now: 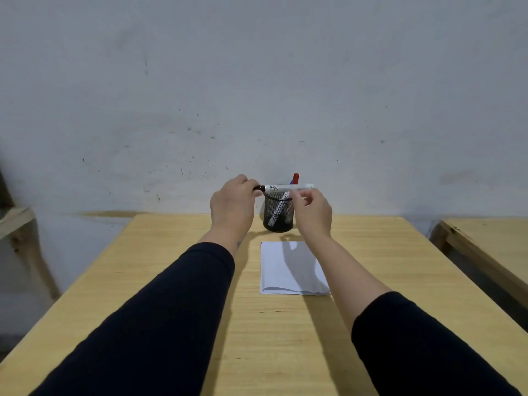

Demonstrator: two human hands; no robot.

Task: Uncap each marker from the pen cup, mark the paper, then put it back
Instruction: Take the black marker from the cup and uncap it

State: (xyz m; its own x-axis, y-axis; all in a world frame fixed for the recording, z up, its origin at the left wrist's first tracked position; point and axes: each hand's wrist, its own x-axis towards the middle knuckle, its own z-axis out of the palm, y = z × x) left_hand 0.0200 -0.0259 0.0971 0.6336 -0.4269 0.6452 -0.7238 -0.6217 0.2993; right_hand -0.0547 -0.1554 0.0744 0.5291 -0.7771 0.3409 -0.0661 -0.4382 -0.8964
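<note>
A white marker [281, 187] with a black cap is held level above the black mesh pen cup [278, 212]. My left hand [233, 205] pinches the black cap at the marker's left end. My right hand [313, 210] grips the white barrel near its right end. Inside the cup stand a red-capped marker [295, 177], a blue one that barely shows behind the barrel, and another white barrel. A white sheet of paper [291, 268] lies on the wooden table [171, 252] just in front of the cup.
The cup stands near the table's far edge, close to a grey wall. A second wooden table [491, 241] is at the right and a wooden frame [17, 224] at the left. My dark sleeves cross the near half of the table.
</note>
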